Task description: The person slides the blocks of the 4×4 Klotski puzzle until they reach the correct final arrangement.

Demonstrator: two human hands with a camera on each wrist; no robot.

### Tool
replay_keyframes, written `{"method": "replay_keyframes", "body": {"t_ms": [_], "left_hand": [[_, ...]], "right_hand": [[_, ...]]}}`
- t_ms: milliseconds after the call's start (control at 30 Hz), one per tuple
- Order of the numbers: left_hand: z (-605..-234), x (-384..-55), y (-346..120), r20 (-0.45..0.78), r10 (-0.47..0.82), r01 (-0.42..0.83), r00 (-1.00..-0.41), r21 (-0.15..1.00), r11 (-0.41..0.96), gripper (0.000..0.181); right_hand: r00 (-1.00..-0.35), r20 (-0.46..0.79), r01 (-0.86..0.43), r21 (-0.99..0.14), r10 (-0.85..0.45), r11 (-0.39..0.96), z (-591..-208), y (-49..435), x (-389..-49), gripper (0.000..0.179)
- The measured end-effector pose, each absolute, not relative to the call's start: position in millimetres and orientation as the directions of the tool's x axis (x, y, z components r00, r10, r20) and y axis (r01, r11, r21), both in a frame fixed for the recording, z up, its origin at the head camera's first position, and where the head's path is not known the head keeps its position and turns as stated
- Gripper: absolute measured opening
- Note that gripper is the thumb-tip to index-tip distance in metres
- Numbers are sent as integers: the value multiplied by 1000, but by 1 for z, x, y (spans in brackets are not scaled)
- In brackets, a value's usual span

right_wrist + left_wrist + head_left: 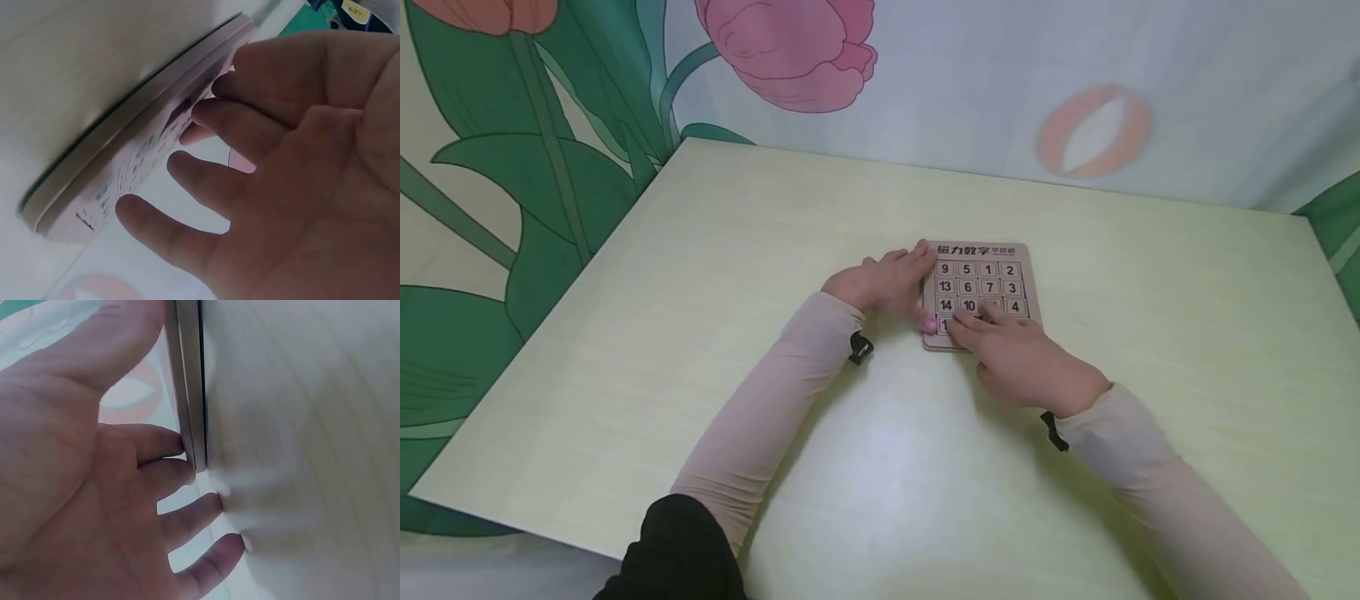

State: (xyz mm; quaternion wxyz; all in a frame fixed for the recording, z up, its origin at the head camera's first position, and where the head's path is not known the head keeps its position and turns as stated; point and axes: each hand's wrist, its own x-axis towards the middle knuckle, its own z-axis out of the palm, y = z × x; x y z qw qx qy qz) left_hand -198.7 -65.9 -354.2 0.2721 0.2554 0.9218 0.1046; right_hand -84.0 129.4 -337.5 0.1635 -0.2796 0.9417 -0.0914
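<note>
A flat number sliding puzzle lies on the table, with numbered square tiles in rows and printed characters along its top. My left hand rests at the puzzle's left side, thumb at the lower-left edge and index finger by the top-left corner. In the left wrist view, two fingertips meet the puzzle's side edge while the other two touch the tabletop. Over the lower rows, my right hand touches the tiles with its fingertips and covers several of them. Its fingers are spread and loosely bent over the puzzle's face.
The pale wooden table extends around the puzzle on every side. Behind it hangs a cloth backdrop printed with flowers and leaves. A black strap end sticks out from the left wrist.
</note>
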Motion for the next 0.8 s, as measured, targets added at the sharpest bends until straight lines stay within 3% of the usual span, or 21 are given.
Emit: {"method": "replay_keyframes", "body": {"t_ms": [367, 567, 800], "left_hand": [[-351, -203, -65, -448, 537, 442, -715, 306, 843, 118], [-352, -204, -65, -449, 542, 449, -711, 304, 840, 119], [-358, -203, -69, -446, 539, 434, -714, 322, 841, 117]], "right_hand": [[-832, -264, -471, -126, -487, 873, -330, 140, -82, 51], [-817, -202, -507, -194, -540, 840, -337, 128, -91, 52], [-806, -268, -489, -202, -528, 849, -346, 112, -102, 55]]}}
